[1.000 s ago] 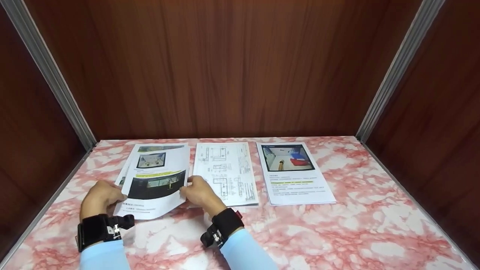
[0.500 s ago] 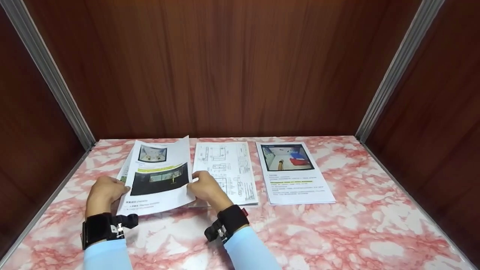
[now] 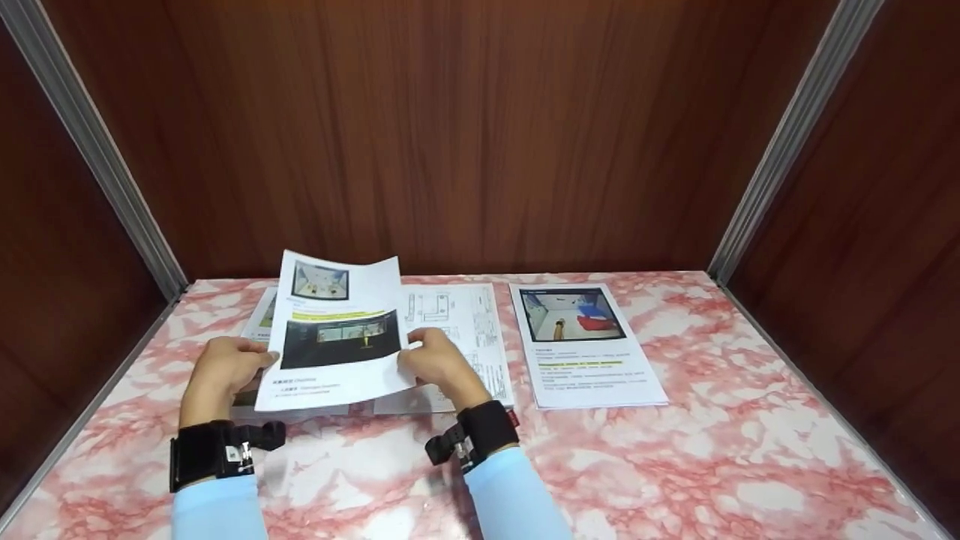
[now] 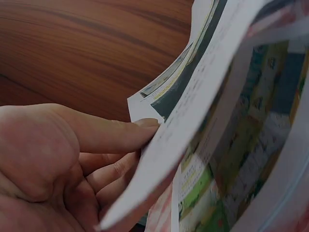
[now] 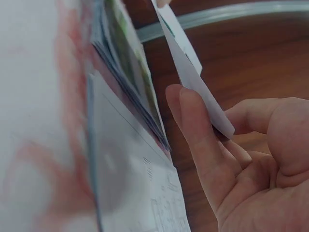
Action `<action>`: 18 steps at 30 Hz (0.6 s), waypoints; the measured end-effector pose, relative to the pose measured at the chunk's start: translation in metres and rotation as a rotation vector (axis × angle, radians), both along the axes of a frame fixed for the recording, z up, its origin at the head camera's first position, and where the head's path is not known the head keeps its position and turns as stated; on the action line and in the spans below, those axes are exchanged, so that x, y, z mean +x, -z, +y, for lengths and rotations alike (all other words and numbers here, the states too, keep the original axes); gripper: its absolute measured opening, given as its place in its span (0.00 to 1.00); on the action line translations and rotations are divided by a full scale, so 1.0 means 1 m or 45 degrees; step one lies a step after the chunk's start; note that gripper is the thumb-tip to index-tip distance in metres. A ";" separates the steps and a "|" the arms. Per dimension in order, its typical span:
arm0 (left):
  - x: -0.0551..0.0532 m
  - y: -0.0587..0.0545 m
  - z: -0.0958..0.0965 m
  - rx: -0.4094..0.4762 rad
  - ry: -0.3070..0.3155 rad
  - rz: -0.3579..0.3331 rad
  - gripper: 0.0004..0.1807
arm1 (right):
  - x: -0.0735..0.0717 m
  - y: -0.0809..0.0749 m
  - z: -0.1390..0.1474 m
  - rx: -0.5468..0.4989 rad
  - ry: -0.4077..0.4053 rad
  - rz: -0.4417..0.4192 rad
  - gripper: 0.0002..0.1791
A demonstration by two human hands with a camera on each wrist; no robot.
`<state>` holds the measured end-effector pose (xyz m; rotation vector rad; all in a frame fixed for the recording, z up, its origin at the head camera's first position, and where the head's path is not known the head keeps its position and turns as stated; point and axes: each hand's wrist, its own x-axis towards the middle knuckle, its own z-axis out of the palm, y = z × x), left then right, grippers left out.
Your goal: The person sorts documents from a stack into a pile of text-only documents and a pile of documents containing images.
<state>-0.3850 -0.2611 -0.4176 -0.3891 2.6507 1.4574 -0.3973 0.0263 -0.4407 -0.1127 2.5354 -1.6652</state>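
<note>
Both hands hold a printed paper sheet (image 3: 345, 300) by its side edges, raised above the table and bowed. My left hand (image 3: 225, 367) pinches the left edge; in the left wrist view the thumb (image 4: 116, 135) lies on the printed side. At the right edge, my right hand (image 3: 442, 364) pinches the paper between thumb and fingers (image 5: 198, 121). Under the sheet lies a left paper stack (image 3: 260, 319), mostly hidden in the head view. A middle stack of technical drawings (image 3: 480, 330) lies flat, partly covered by the sheet and right hand.
To the right lies another paper stack (image 3: 600, 379) with a colour photo on top. The pink-and-white marbled table (image 3: 675, 465) is enclosed by brown wood-look panels (image 3: 465, 150) at the back and sides, with metal corner posts (image 3: 795, 135).
The sheet has come up off the left stack and moved to the right, carried by both hands. More of the left stack's lower part now shows. The right stack stays put.
</note>
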 end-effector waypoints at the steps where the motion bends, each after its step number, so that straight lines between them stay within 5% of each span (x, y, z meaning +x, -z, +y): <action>1: 0.000 -0.001 0.002 0.026 0.000 0.001 0.28 | 0.000 -0.001 0.003 -0.010 0.000 -0.007 0.20; 12: -0.003 -0.015 0.027 0.197 -0.008 0.063 0.25 | -0.002 -0.012 0.033 -0.118 -0.032 -0.058 0.20; 18: -0.003 -0.020 0.043 0.144 0.054 0.127 0.23 | -0.003 -0.017 0.051 -0.189 -0.052 -0.088 0.17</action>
